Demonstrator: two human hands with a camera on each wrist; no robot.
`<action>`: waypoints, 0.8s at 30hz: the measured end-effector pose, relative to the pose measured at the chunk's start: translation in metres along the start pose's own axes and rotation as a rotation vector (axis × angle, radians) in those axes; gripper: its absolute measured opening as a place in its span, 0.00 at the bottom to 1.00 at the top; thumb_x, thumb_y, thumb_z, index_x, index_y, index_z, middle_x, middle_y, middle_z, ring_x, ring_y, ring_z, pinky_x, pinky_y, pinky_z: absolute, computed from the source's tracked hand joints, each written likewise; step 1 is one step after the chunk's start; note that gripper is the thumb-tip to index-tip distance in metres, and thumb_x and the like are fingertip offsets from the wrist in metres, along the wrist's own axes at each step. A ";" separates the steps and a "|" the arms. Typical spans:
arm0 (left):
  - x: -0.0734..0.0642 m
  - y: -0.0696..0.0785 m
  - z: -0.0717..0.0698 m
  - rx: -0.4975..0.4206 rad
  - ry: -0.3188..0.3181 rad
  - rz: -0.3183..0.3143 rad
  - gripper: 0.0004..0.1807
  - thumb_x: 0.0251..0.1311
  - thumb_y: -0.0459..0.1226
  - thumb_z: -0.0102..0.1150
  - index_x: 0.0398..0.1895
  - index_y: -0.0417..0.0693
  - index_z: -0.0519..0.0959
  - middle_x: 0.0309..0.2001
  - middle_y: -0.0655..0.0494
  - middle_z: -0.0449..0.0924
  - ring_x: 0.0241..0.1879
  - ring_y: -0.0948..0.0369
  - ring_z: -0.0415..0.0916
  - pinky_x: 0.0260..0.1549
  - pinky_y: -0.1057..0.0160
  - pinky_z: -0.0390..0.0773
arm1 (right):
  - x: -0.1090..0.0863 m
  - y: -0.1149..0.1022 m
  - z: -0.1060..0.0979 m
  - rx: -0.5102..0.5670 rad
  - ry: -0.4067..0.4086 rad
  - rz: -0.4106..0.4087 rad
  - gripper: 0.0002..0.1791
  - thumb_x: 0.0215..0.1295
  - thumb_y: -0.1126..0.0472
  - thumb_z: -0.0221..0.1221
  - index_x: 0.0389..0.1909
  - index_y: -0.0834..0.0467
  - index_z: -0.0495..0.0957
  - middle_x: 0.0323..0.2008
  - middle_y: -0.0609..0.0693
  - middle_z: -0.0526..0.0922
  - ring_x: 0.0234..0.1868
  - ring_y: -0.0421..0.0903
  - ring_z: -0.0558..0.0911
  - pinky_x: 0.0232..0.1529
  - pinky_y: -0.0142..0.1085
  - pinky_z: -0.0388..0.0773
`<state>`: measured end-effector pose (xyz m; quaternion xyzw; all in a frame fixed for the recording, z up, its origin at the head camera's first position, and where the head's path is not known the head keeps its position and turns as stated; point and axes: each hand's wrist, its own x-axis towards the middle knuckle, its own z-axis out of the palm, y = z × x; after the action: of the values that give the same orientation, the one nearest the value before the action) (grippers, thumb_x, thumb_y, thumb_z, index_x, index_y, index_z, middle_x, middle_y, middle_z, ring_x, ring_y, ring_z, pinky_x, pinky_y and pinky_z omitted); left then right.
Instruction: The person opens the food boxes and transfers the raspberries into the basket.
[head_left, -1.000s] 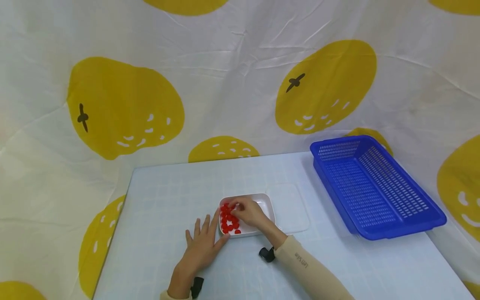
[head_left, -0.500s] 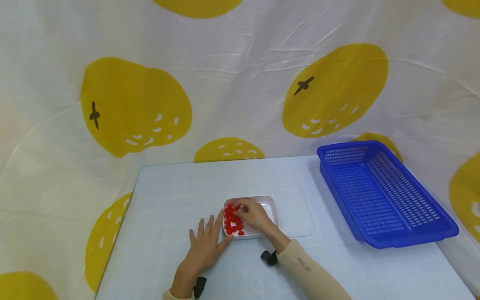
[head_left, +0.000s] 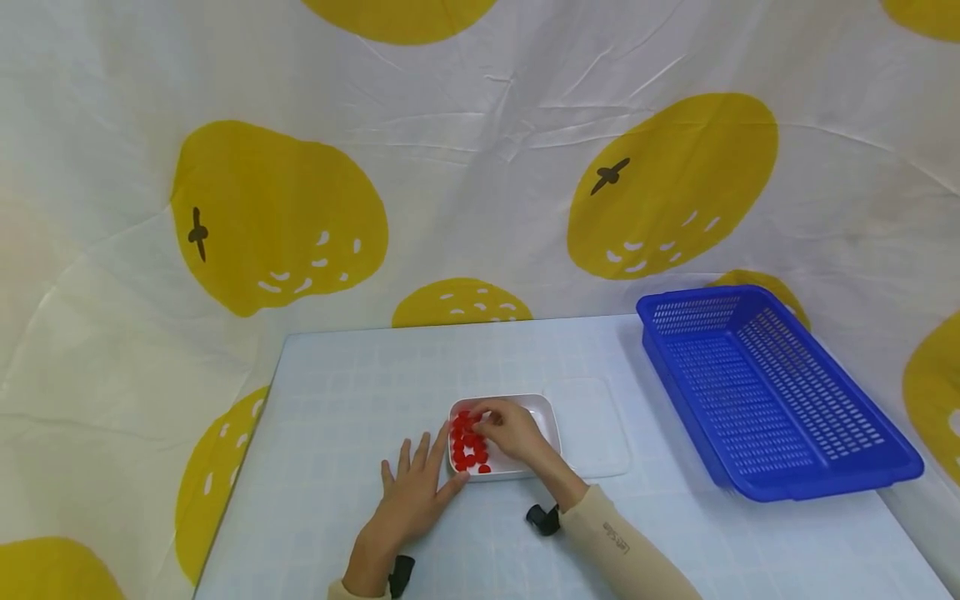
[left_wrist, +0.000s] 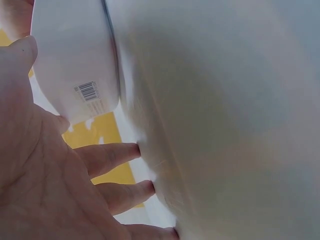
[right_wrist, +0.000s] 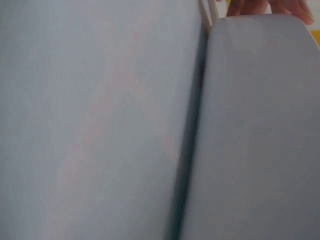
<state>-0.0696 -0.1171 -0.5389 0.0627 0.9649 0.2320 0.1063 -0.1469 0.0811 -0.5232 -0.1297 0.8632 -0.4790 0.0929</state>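
- Red pieces (head_left: 469, 441), small and rounded, lie grouped in the left part of a white box (head_left: 540, 415); its right part shows bare floor.
- Step in hand, as judged: the right hand (head_left: 512, 432) is working among the pieces, either picking one up or placing it.
- Right hand: reaches in over the near wall, fingers bent and tips close together above the pieces. Whether a piece is pinched cannot be told.
- Left hand (head_left: 412, 498): fingers spread, pressed on nothing but the box's left side and the desk (head_left: 360, 392), apparently steadying the box.
- Next move, in my judgement, calls for a light fingertip touch on single pieces, with the box held steady.
- Box condition: low walls, rounded corners, upright on the desk; a barcode (left_wrist: 89, 91) on its outer wall.
- Right of the box lies a clear sheet (head_left: 600, 429), probably its lid; farther right, a blue basket (head_left: 810, 492).
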 end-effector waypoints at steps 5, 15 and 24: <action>0.000 0.000 0.001 0.010 0.004 -0.004 0.50 0.62 0.66 0.54 0.81 0.67 0.44 0.76 0.42 0.55 0.74 0.34 0.41 0.62 0.23 0.35 | -0.002 -0.002 -0.007 0.003 0.019 -0.012 0.14 0.66 0.61 0.66 0.51 0.53 0.85 0.36 0.45 0.83 0.32 0.45 0.77 0.28 0.33 0.79; -0.002 0.000 -0.001 0.009 0.013 -0.007 0.49 0.62 0.66 0.55 0.81 0.67 0.45 0.76 0.42 0.55 0.74 0.34 0.42 0.62 0.23 0.35 | -0.006 -0.007 -0.015 0.064 0.009 -0.007 0.15 0.67 0.58 0.66 0.53 0.52 0.85 0.34 0.45 0.82 0.32 0.47 0.77 0.28 0.33 0.79; -0.002 0.002 -0.003 0.003 0.015 -0.002 0.49 0.62 0.65 0.54 0.81 0.65 0.46 0.76 0.41 0.55 0.74 0.34 0.42 0.62 0.23 0.35 | -0.011 -0.012 -0.020 0.096 0.008 -0.023 0.16 0.66 0.56 0.66 0.54 0.52 0.84 0.41 0.45 0.84 0.36 0.47 0.78 0.32 0.34 0.80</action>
<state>-0.0684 -0.1168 -0.5347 0.0603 0.9660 0.2311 0.0990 -0.1399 0.0943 -0.5023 -0.1330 0.8380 -0.5215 0.0899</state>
